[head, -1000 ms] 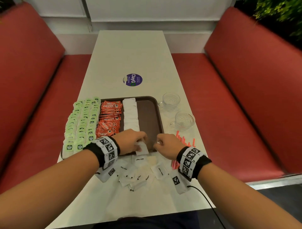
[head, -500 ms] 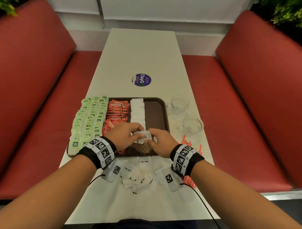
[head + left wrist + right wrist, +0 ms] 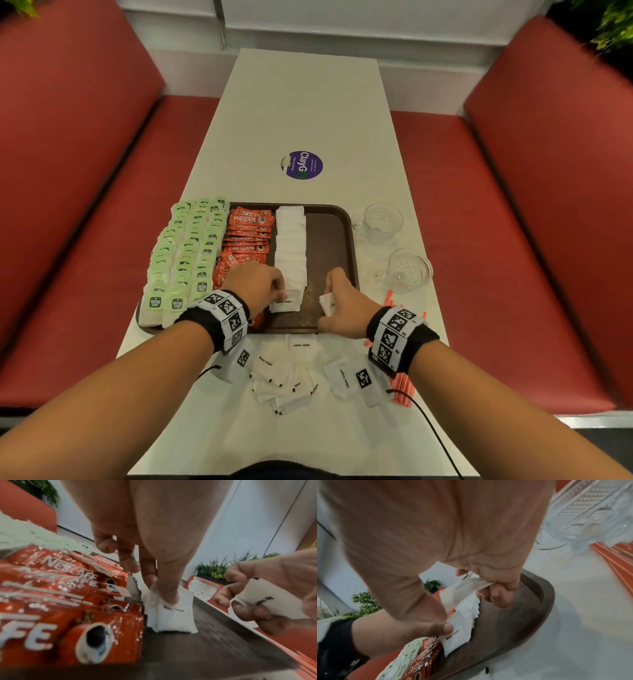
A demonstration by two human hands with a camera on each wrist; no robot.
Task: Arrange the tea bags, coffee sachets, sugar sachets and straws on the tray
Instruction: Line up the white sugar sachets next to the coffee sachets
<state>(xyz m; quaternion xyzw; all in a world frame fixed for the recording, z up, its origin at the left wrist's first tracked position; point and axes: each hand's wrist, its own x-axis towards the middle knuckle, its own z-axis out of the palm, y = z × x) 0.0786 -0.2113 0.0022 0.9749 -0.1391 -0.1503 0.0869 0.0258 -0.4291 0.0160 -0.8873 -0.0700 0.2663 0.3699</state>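
Sugar sachet [image 3: 286, 301] — white, flat, black-lettered — pinched on tray [image 3: 329, 236] by left hand [image 3: 255, 284]; right hand [image 3: 342, 308] grips second sachet [image 3: 327, 303].

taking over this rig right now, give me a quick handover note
Left hand: pinches the nearest sachet, at the near end of the sugar row on the tray.
Right hand: holds a second sachet over the tray's bare part.
Done: tea bags and coffee sachets lie in rows on the tray's left part; the sugar row runs beside them.
Left: loose sugar sachets on the table in front of the tray, and the straws on the table by the right wrist.
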